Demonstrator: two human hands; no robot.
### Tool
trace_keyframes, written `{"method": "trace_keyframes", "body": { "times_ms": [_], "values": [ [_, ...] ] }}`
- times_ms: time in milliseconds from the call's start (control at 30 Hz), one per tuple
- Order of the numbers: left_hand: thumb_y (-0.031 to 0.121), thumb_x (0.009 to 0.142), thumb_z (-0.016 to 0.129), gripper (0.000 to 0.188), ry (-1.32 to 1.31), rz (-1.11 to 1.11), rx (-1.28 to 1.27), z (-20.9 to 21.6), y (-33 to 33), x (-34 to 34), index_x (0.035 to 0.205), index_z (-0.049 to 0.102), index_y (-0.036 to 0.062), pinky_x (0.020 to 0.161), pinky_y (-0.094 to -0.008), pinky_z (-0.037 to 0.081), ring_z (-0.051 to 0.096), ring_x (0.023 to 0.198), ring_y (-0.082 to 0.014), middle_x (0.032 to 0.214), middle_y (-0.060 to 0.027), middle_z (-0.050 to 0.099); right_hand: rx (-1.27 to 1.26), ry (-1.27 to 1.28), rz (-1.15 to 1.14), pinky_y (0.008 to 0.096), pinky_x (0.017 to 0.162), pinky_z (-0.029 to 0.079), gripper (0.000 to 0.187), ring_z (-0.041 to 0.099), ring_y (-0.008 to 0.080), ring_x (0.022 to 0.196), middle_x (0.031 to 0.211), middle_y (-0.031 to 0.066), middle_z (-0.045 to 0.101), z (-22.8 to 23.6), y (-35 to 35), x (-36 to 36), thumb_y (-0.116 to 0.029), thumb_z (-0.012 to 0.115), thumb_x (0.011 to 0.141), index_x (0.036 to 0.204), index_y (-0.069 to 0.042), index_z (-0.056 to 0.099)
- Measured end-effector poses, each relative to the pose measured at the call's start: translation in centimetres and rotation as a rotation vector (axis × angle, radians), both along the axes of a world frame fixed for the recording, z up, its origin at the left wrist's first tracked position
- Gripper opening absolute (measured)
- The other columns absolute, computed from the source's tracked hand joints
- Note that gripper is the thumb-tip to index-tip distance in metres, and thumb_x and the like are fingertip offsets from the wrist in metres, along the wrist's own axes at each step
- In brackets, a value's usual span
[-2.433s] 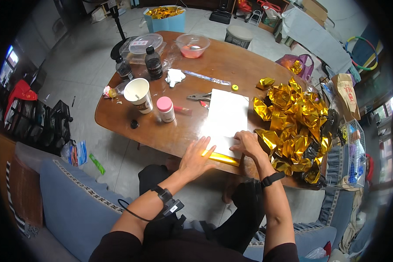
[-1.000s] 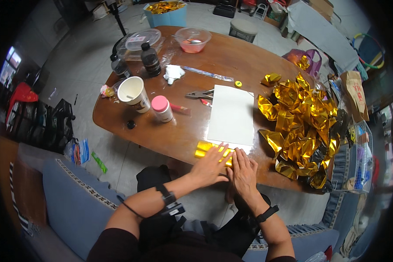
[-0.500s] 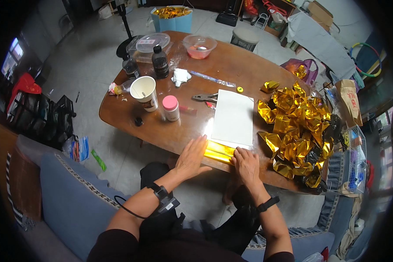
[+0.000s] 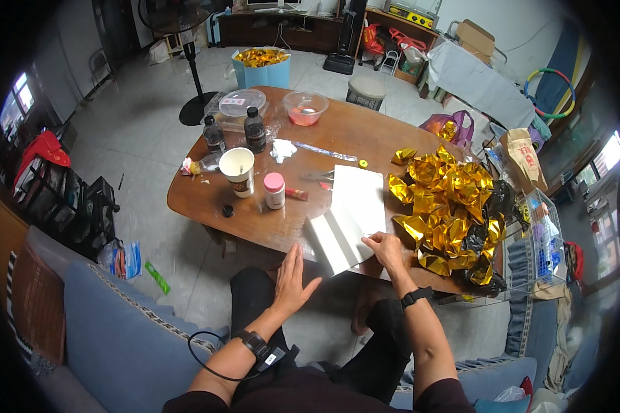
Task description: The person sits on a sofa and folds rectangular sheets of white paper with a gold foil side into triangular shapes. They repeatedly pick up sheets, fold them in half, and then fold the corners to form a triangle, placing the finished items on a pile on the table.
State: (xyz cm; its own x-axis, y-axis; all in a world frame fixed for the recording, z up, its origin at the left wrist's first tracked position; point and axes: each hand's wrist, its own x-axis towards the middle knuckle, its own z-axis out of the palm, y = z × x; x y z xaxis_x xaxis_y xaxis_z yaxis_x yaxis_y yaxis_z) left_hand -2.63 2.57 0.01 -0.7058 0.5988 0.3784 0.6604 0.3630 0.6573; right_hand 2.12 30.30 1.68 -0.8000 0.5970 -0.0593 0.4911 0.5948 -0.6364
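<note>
My right hand point(image 4: 386, 250) pinches the right edge of a creased white-faced sheet of paper point(image 4: 336, 241) at the table's front edge. The sheet has lengthwise fold lines and stands partly raised, overlapping a flat stack of white paper point(image 4: 366, 189). Just left of the sheet, my left hand point(image 4: 293, 283) is open with its fingers stretched out and nothing in it. To the right lies a heap of folded gold foil paper pieces point(image 4: 448, 193). Pliers point(image 4: 318, 176) rest by the stack's upper left.
On the brown table point(image 4: 275, 227) stand a pink-capped jar point(image 4: 274, 193), a paper cup point(image 4: 238, 172), two dark bottles point(image 4: 255, 129) and a clear bowl point(image 4: 306, 109). A wire basket point(image 4: 541, 237) is at the right. A blue box of gold pieces point(image 4: 262, 71) sits beyond the table.
The gold strip under both hands is now a partly opened sheet, white face up, lifted by the right hand. My left hand has come off it, down and left. The view has tilted up.
</note>
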Motion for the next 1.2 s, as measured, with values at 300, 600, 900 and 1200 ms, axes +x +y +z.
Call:
{"method": "trace_keyframes", "body": {
  "times_ms": [300, 600, 900, 1200],
  "values": [
    [0.025, 0.083, 0.070, 0.087, -0.760, 0.100, 0.549, -4.6, 3.5, -0.9, 0.147, 0.014, 0.0060, 0.096, -0.0422, 0.042, 0.038, 0.129, -0.0314, 0.139, -0.0199, 0.036, 0.072, 0.104, -0.131, 0.0331, 0.063, 0.051, 0.029, 0.065, 0.0231, 0.065, 0.071, 0.0133, 0.067, -1.0, 0.0, 0.5, -0.023, 0.076, 0.069, 0.087, -0.002, 0.069],
    [0.009, 0.089, 0.057, 0.058, -0.294, 0.260, 0.606, 0.1, 1.5, -0.8, 0.142, 0.032, 0.0054, 0.092, -0.0348, 0.045, 0.048, 0.120, -0.0254, 0.132, -0.0159, 0.046, 0.220, 0.537, -0.077, 0.0283, 0.069, 0.048, 0.010, 0.063, 0.0190, 0.072, 0.079, 0.0089, 0.066, 3.6, -1.7, 2.0, -0.007, 0.069, 0.077, 0.084, -0.001, 0.066],
    [0.023, 0.096, 0.049, 0.037, -1.255, -0.464, 0.687, -0.6, 3.3, 7.0, 0.121, 0.053, -0.0040, 0.078, -0.0302, 0.052, 0.062, 0.100, -0.0216, 0.114, -0.0174, 0.060, -0.607, 0.722, 0.213, 0.0204, 0.068, 0.045, 0.006, 0.056, 0.0052, 0.075, 0.084, -0.0003, 0.060, 16.3, -10.3, 7.4, -0.005, 0.058, 0.090, 0.094, -0.002, 0.053],
    [0.027, 0.092, 0.052, 0.046, -0.763, -0.586, 0.765, 6.8, 4.0, 8.7, 0.131, 0.042, 0.0042, 0.096, -0.0374, 0.044, 0.052, 0.112, -0.0239, 0.126, -0.0114, 0.051, -0.486, 0.683, -0.083, 0.0166, 0.051, 0.038, 0.008, 0.043, -0.0002, 0.060, 0.069, -0.0069, 0.050, 16.9, -13.1, 17.4, -0.010, 0.057, 0.090, 0.093, -0.005, 0.052]
  ]
}}
